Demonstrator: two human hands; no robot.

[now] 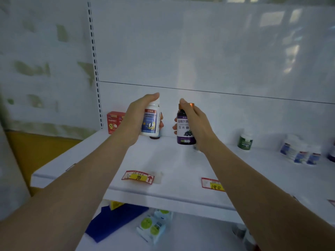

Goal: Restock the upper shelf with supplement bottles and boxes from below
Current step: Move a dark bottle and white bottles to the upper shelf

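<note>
Above shelf (181, 160) | left hand (137, 116) grips white bottle (151, 122) | right hand (194, 120), purple bottle (183, 129) (upright)

Bare forearms (101, 160) — left hand (136, 116), right hand (195, 120).

A blue-labelled white bottle (152, 122) and a copper-capped purple bottle (184, 128) are upright, slightly apart, over the upper shelf (172, 160).

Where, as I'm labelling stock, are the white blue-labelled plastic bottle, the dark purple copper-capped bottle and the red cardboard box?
white blue-labelled plastic bottle (151, 122): head view, its label.
dark purple copper-capped bottle (185, 134): head view, its label.
red cardboard box (114, 122): head view, its front face.
</note>
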